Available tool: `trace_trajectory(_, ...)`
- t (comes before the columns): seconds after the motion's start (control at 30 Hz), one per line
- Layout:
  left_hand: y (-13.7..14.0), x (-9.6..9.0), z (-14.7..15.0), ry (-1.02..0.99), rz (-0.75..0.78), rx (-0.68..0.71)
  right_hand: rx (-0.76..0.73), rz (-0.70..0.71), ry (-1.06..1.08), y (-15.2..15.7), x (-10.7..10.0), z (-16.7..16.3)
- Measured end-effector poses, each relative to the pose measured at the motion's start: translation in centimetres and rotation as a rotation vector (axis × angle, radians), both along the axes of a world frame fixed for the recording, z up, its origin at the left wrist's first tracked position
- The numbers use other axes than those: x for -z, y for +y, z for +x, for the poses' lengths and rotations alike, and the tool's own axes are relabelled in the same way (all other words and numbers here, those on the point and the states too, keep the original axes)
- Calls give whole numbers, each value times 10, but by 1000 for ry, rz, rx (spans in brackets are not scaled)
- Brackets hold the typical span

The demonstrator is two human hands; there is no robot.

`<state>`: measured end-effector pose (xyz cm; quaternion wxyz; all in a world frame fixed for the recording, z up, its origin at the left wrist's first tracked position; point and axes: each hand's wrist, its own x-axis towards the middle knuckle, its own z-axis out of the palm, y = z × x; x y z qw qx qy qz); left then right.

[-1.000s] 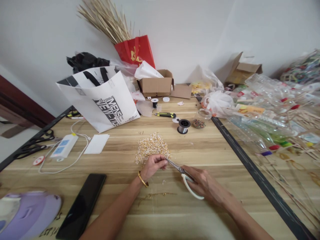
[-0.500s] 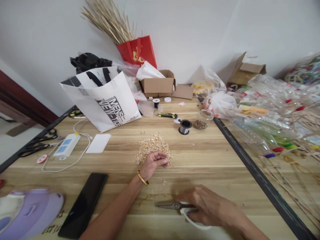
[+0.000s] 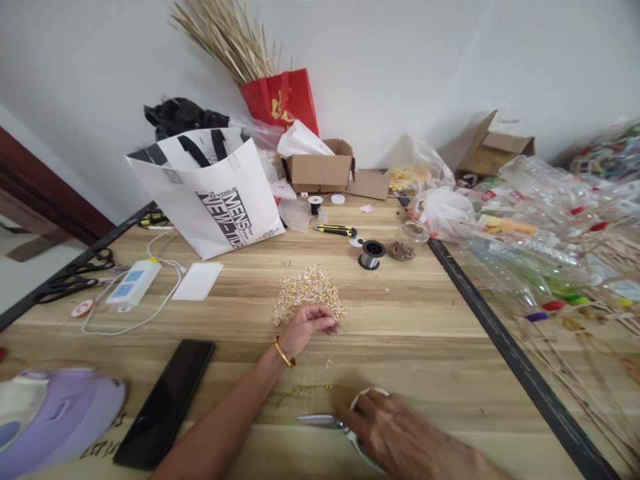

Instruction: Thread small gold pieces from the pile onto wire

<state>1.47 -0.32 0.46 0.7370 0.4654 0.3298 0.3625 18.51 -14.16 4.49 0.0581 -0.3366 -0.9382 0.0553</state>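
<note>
My left hand (image 3: 313,325), with a gold bangle (image 3: 284,352) at the wrist, is closed in a pinch at the near edge of a pile of small gold and clear beads (image 3: 307,288). What its fingertips hold is too small to make out. My right hand (image 3: 387,427) grips the white handles of a pair of scissors (image 3: 320,421), low over the table. Their blades look closed and point left. Just beyond the blades lies a thin gold chain (image 3: 300,390). Faint clear strands run between the chain and my left hand.
A black phone (image 3: 165,403) lies left of my left forearm. Farther back are a wire spool (image 3: 371,254), a yellow-black cutter (image 3: 335,230), a small bowl of beads (image 3: 403,251) and a white bag (image 3: 215,200). Plastic bottles (image 3: 540,193) crowd the right side, beyond a black strip.
My right hand has moved left with the scissors, and the handles have turned under the palm. My left hand stays at the bead pile, nearly still.
</note>
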Motion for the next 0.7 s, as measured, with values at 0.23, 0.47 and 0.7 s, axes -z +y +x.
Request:
trace_trajectory(0.23,-1,1,-2,33,49,81,36,-134,-39,15,-12,2)
trace_trajectory(0.47,-1,4,-1,42,99,96,458,-420,623,81,-6,17)
trace_trajectory(0.7,-1,7,-2,99,119,97,443,-696,905,100,22,7)
